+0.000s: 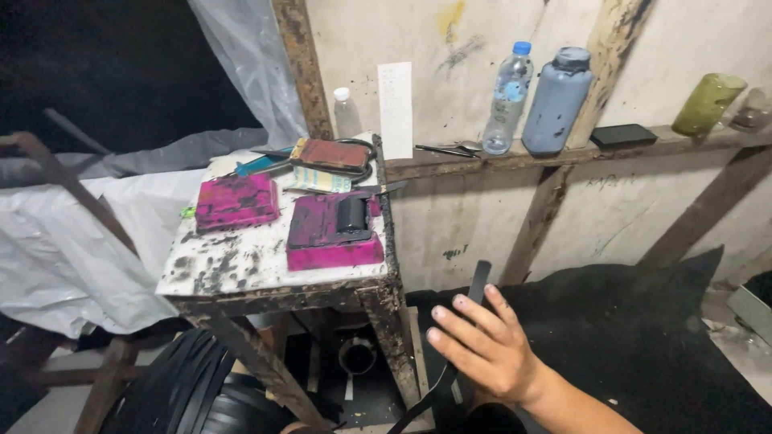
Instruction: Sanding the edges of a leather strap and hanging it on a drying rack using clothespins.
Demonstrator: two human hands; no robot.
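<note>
Two pink ink pads [334,233] | stained small table [241,265] | wall shelf [563,154]

Black strap [480,283]: thin, flat, matte, narrow. Rises nearly upright past the right hand [486,345], its squared upper end standing above the fingers [462,315]. Passes behind the spread fingers, then reappears below the palm, running down and to the left towards the bottom edge of the view, bending slightly on the way. Lies just right of the worktop's [273,249] front leg, in front of a dark cloth. Held loosely against the palm side of the hand; exact contact hidden by the hand itself. Lower end out of sight.
</note>
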